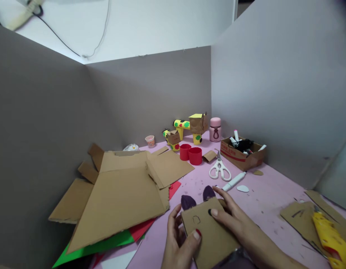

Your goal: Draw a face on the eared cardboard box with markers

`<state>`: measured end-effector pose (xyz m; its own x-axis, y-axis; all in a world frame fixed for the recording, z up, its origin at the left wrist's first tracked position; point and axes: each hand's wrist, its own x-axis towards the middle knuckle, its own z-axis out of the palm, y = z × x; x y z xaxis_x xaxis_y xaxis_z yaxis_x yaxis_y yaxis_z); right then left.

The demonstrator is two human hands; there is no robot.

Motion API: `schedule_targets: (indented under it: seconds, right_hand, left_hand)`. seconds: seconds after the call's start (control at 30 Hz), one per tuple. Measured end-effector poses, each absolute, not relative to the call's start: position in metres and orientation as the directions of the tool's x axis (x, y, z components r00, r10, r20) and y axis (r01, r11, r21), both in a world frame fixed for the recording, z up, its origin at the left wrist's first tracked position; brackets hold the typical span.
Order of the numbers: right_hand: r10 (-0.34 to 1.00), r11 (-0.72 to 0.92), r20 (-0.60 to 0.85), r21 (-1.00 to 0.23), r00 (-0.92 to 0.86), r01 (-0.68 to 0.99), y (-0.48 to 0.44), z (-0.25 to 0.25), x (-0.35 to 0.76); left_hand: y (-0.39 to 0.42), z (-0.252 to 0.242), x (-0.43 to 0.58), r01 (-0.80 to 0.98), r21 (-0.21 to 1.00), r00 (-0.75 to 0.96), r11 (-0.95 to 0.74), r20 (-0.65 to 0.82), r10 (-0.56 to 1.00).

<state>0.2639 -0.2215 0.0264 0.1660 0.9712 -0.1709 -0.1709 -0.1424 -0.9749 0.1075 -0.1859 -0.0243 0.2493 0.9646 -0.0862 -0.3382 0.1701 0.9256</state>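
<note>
Holding a cardboard piece (214,237) at five o'clock in view, with left hand (180,239) and right hand (237,220) both partly closed on it. Wrapping its nine o'clock edge with the left fingers and laying that thumb across the face, probably to steady it. Pressing with the right thumb beside a black oval (209,212), likely backed by fingers behind the one o'clock corner; too small to tell if stuck or merely pinned. Showing dark purple pieces (187,202) past the twelve o'clock edge.

See scissors (219,163) and a white marker (233,182) on the counter (262,209) at four o'clock, presumably for a short reach. Find a yellow tool (328,231) farther out, overlapping a cardboard scrap (303,224), perhaps to shield the surface. Note a large carton (125,194) at seven o'clock, over a green sheet (97,246), likely to leave elbow room.
</note>
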Motion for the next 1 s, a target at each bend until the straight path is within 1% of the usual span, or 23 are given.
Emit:
schedule_targets:
  seconds: [0.13, 0.27, 0.37, 0.47, 0.63, 0.7, 0.77, 0.87, 1.0]
  right_hand:
    - [0.971, -0.18, -0.201, -0.971, 0.129, -0.159, -0.217, 0.019, 0.264]
    - [0.98, -0.172, -0.183, -0.977, 0.081, -0.127, -0.211, 0.01, 0.265]
    - [0.984, -0.153, -0.165, -0.976, 0.071, -0.154, -0.209, 0.006, 0.269]
    - [0.976, -0.182, -0.198, -0.968, 0.085, -0.173, -0.208, 0.003, 0.274]
    - [0.971, -0.206, -0.223, -0.963, 0.088, -0.174, -0.203, -0.004, 0.286]
    - [0.97, -0.2, -0.218, -0.968, 0.112, -0.152, -0.202, -0.005, 0.291]
    - [0.971, -0.183, -0.199, -0.975, 0.133, -0.124, -0.2, -0.005, 0.297]
    - [0.977, -0.142, -0.151, -0.987, 0.148, -0.07, -0.2, -0.005, 0.304]
    - [0.981, -0.117, -0.113, -0.993, 0.158, 0.014, -0.199, -0.006, 0.309]
  left_hand:
    - [-0.185, -0.032, 0.105, -0.366, 0.905, 0.204, 0.215, -0.148, 0.968]
    - [-0.183, -0.038, 0.1, -0.377, 0.893, 0.228, 0.247, -0.169, 0.959]
    - [-0.181, -0.035, 0.098, -0.392, 0.877, 0.24, 0.279, -0.195, 0.951]
    - [-0.179, -0.028, 0.099, -0.419, 0.852, 0.25, 0.315, -0.226, 0.942]
    - [-0.177, -0.018, 0.098, -0.405, 0.827, 0.272, 0.39, -0.298, 0.915]
    - [-0.175, -0.012, 0.096, -0.381, 0.824, 0.268, 0.42, -0.336, 0.903]
    - [-0.172, -0.004, 0.095, -0.307, 0.851, 0.251, 0.427, -0.36, 0.899]
    - [-0.167, 0.011, 0.095, -0.184, 0.899, 0.22, 0.398, -0.357, 0.908]
    - [-0.163, 0.024, 0.096, -0.107, 0.925, 0.22, 0.365, -0.336, 0.916]
